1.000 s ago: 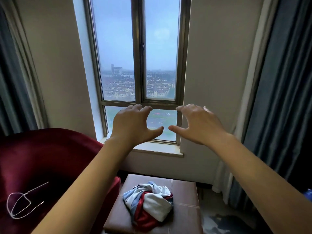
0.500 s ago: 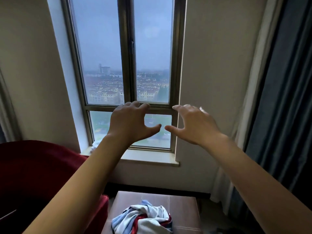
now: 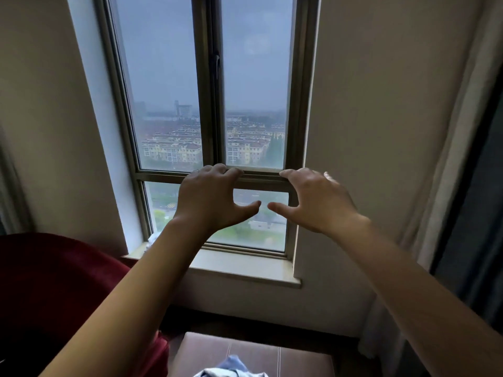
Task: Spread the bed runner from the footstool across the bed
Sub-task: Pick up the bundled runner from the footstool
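Observation:
My left hand (image 3: 211, 198) and my right hand (image 3: 315, 201) are stretched out in front of me at window height, side by side, thumbs nearly meeting. Their fingers are loosely bent and hold nothing. The brown footstool (image 3: 261, 355) shows at the bottom edge, well below both hands. On it only the top of a crumpled blue and white cloth (image 3: 231, 370) is visible; the rest is cut off by the frame. No bed is in view.
A tall window (image 3: 215, 126) with a pale sill (image 3: 239, 268) faces me. A dark red armchair (image 3: 54, 289) stands at the lower left. Beige and dark blue curtains (image 3: 462, 186) hang along the right.
The view has tilted upward, so the footstool and cloth have slid down to the bottom edge. Both hands stay raised in the same pose.

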Demonstrator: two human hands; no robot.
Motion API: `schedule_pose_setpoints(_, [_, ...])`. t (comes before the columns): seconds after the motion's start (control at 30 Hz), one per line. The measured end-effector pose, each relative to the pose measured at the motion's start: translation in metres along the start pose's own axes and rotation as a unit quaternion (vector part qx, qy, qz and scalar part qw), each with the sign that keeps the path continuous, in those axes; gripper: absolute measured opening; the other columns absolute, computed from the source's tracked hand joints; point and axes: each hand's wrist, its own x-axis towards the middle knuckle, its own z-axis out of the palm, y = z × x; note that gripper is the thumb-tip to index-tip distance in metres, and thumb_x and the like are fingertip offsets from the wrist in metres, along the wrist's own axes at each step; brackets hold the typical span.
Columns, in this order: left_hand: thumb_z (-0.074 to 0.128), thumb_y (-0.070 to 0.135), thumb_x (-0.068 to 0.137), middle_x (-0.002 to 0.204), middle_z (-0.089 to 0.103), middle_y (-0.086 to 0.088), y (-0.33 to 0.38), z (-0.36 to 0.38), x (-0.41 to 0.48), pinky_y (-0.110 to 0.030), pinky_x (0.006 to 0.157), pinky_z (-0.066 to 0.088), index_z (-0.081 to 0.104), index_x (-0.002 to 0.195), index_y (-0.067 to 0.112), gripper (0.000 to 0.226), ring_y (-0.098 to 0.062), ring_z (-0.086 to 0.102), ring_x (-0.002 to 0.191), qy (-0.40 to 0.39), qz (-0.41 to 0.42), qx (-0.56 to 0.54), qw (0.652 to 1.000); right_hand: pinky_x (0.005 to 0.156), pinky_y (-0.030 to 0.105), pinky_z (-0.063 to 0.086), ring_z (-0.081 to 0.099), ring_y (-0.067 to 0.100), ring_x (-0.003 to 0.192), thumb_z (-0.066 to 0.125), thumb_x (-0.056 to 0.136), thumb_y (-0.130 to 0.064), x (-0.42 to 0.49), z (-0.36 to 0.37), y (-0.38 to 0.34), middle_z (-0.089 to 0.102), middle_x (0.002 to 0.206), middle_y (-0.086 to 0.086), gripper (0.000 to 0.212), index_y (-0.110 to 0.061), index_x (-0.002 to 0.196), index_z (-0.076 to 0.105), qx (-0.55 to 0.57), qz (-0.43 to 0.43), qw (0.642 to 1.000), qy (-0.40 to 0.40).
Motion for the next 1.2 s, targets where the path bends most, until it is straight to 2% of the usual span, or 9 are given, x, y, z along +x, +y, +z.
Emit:
schedule_pose_setpoints(0.17, [0.039, 0.078, 0.066, 0.113, 0.063, 0.003, -0.007, 0.039, 0.034, -0.033, 0.083, 0.043, 0.053, 0.127, 0.03, 0.079, -0.021, 0.058, 0.106, -0.006, -0.021, 0.014, 1.0, 0.112, 0.047, 0.026, 0.045, 0.018, 0.127, 0.051, 0.078, -0.07, 0.047, 0.034, 0.024, 0.05, 0.137, -0.002, 0.076, -0.028, 0.139, 0.039, 0.016, -0.016, 1.0, -0.005])
schedule_pose_setpoints(0.33, [0.046, 0.075, 0.067, 0.118, 0.061, 0.001, -0.021, 0.085, 0.043, -0.039, 0.092, 0.044, 0.051, 0.129, 0.027, 0.079, -0.024, 0.055, 0.113, -0.031, -0.036, 0.025, 0.999, 0.113, 0.048, 0.025, 0.042, 0.017, 0.13, 0.051, 0.078, -0.069, 0.067, 0.082, 0.031, 0.049, 0.136, -0.001, 0.077, -0.026, 0.141, 0.037, 0.017, -0.033, 0.999, -0.028])
schedule_pose_setpoints(0.47, [0.049, 0.071, 0.068, 0.122, 0.061, -0.003, -0.032, 0.123, 0.03, -0.038, 0.093, 0.043, 0.049, 0.132, 0.025, 0.079, -0.026, 0.055, 0.114, -0.056, -0.034, 0.02, 0.998, 0.114, 0.049, 0.024, 0.04, 0.019, 0.131, 0.052, 0.078, -0.067, 0.066, 0.125, 0.031, 0.048, 0.138, 0.0, 0.077, -0.026, 0.142, 0.035, 0.012, -0.028, 0.999, -0.044])
schedule_pose_setpoints(0.73, [0.052, 0.067, 0.065, 0.113, 0.063, -0.008, -0.06, 0.215, -0.041, -0.041, 0.092, 0.042, 0.056, 0.125, 0.019, 0.077, -0.03, 0.056, 0.107, -0.119, -0.038, 0.005, 0.992, 0.112, 0.05, 0.023, 0.039, 0.025, 0.131, 0.054, 0.076, -0.064, 0.022, 0.235, 0.013, 0.046, 0.138, 0.008, 0.077, -0.022, 0.139, 0.04, 0.022, -0.031, 0.994, -0.099])
schedule_pose_setpoints(0.97, [0.051, 0.063, 0.066, 0.122, 0.06, -0.013, -0.077, 0.303, -0.119, -0.049, 0.102, 0.037, 0.055, 0.127, 0.016, 0.077, -0.033, 0.052, 0.119, -0.169, -0.06, -0.005, 0.984, 0.112, 0.051, 0.025, 0.039, 0.028, 0.134, 0.059, 0.076, -0.059, -0.032, 0.339, -0.007, 0.047, 0.14, 0.013, 0.078, -0.018, 0.14, 0.042, 0.047, -0.04, 0.987, -0.149])
schedule_pose_setpoints(1.2, [0.048, 0.063, 0.067, 0.125, 0.058, -0.014, -0.075, 0.388, -0.204, -0.048, 0.104, 0.035, 0.055, 0.128, 0.014, 0.078, -0.033, 0.05, 0.122, -0.256, -0.054, -0.037, 0.964, 0.112, 0.052, 0.021, 0.036, 0.03, 0.136, 0.054, 0.077, -0.059, -0.11, 0.432, -0.01, 0.043, 0.142, 0.016, 0.078, -0.016, 0.141, 0.042, 0.055, -0.029, 0.965, -0.255])
